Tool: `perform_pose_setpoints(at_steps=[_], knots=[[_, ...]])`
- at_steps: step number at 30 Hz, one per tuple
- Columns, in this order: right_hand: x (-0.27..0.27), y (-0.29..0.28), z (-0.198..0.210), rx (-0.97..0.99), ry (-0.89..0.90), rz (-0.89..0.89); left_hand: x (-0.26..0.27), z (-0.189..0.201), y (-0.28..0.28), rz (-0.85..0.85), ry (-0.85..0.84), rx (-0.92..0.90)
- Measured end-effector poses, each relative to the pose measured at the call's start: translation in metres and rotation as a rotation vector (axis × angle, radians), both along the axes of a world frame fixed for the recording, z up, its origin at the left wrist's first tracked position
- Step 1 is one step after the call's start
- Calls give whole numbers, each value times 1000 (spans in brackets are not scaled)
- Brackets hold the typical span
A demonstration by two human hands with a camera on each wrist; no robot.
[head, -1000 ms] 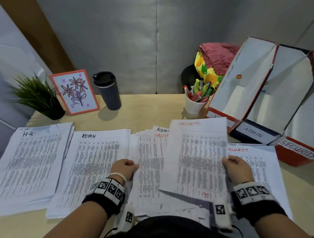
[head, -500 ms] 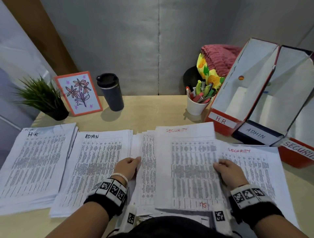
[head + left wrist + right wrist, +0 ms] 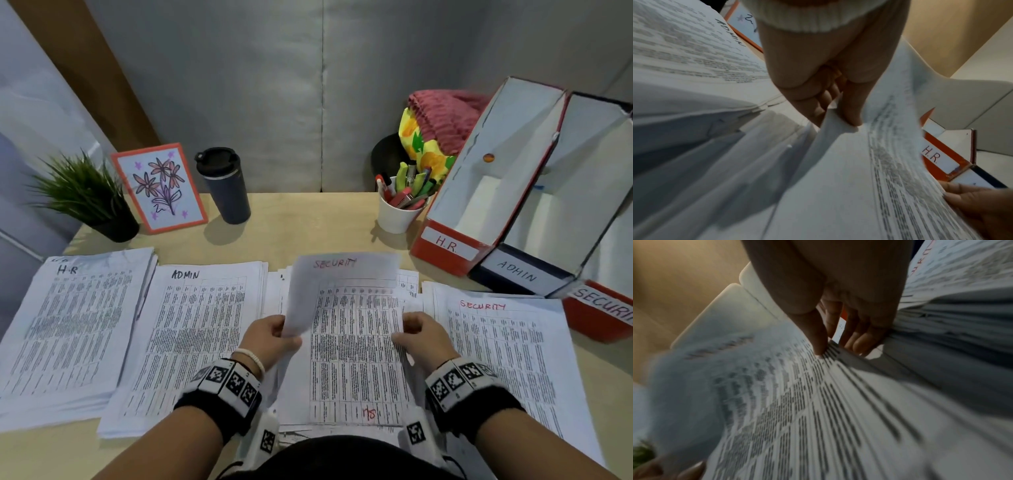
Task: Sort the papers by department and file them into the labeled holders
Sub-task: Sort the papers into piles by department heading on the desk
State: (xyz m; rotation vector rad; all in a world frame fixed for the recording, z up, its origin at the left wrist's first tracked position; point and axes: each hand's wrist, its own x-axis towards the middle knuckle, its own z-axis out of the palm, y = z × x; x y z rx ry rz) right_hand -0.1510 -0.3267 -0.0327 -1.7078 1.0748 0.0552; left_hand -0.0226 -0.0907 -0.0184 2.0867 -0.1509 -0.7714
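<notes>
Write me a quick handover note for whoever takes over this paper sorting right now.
Left hand and right hand each pinch a side edge of one SECURITY sheet, lifted over the middle unsorted stack.
Done: H.R pile, ADMIN pile and SECURITY pile lie on the desk.
Left: lay this sheet on the SECURITY pile, finish sorting, then fill the H.R. holder, ADMIN holder and SECURITY holder.

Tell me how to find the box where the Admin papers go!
Look at the right side of the wooden desk, where three tall open file boxes lean side by side. The ADMIN holder is the middle one. Its front is dark navy with a white label, while the H.R. holder and SECURITY holder beside it are red-orange.
</notes>
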Motion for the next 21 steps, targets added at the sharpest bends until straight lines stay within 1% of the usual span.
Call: perform_pose_setpoints(at_steps=[2,4,6,8,9,10,11,12,13,15,17,18,21], knots=[[-2,-1,5,31,-42,-3,1,5,3,18,38,-81],[-5,-3,15,161,-142,6,1,9,5,32,98,-143],[-11,-7,19,234,-237,59,1,11,7,23,169,-212],[-18,-12,18,215,-272,157,1,12,7,3,193,-238],[-19,-12,18,216,-283,176,2,14,7,3,204,-249],[-20,-10,21,215,-305,151,2,15,6,-2,214,-262],[-20,-9,20,173,-311,141,2,18,4,-14,217,-266],[-19,-8,19,125,-283,104,2,20,2,-28,215,-261],[-19,-8,20,94,-251,50,3,22,1,-41,225,-262],[-25,-14,19,49,-245,-79,8,21,-1,-41,293,-280],[-38,-30,22,40,-248,-222,16,12,-2,22,338,-244],[-46,-40,26,32,-252,-251,19,6,-3,57,336,-196],[-81,-85,31,-107,-114,-193,26,-16,-2,137,290,-21]])
